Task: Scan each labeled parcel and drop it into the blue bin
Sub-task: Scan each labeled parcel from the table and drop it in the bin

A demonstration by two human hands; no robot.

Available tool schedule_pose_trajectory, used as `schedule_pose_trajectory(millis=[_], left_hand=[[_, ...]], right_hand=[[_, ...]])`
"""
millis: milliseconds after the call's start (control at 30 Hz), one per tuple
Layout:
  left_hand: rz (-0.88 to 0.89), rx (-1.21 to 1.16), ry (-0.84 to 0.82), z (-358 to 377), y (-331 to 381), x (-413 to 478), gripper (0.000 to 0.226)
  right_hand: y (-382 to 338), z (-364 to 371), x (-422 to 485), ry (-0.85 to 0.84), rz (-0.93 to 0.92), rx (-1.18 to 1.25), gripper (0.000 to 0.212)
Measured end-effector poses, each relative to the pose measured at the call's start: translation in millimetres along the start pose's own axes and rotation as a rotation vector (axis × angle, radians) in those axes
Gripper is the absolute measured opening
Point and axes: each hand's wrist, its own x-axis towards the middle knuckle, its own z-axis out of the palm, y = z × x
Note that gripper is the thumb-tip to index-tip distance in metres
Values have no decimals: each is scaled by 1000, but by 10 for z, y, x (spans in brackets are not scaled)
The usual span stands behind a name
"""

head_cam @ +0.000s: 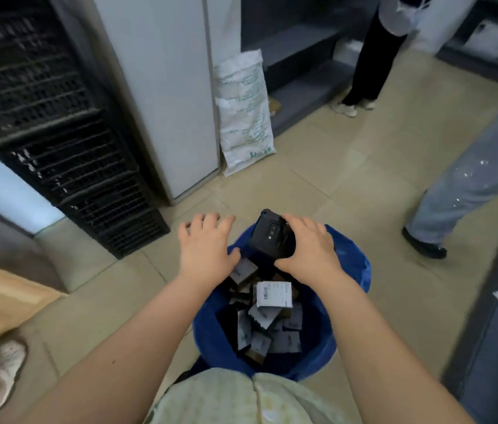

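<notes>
Pale garment (241, 399) at bottom edge, nearest the lens, between both forearms. Left fingers (211, 221) straight and slightly spread, gripping nothing; left hand (208, 243) palm down above the far left rim of the bin (351, 270). Right fingers (299, 223) curled over the top of a black scanner (270, 237), thumb at its near end; right hand (308, 249) holding it tilted above the bin's far side. Parcels (273, 294) heaped inside the bin, white labels showing, one barcode label topmost just below the right wrist. Bin standing on tiled floor (348, 179). Black crates (73, 148) stacked at left, white cabinet (165, 102) beside them, white sack (244, 111) leaning against the cabinet. Legs of two other persons at right: black trousers (370, 56) far, jeans (471, 185) nearer. White shoe (6, 371) at lower left.
</notes>
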Motion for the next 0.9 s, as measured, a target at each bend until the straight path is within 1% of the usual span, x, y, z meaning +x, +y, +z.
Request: schedule_pose_trajectory(millis=[100,167,400,533,767,900], left_hand=[[-149,-13,52,-165,-59,-363,59],[-252,-1,57,-292,-138,-619,58],[-692,-33,96,-854,-458,-1722,58],[-901,-27,222,-1148,-657,-2480,56],[-1190,38,369,-1580,-869,-3950,54],[-1411,78,428,-1810,-1028,-5168,49]], right_hand=[[-152,-44,-135,-28,-153,-25,87],[-296,-39,-246,-49,-253,-39,84],[-993,150,-764,-172,-571,-88,85],[-1487,354,-1188,-218,-787,-85,85],[-2445,777,-2225,-306,-1086,-162,89],[-3026,1126,-3155,-346,-1284,-181,82]])
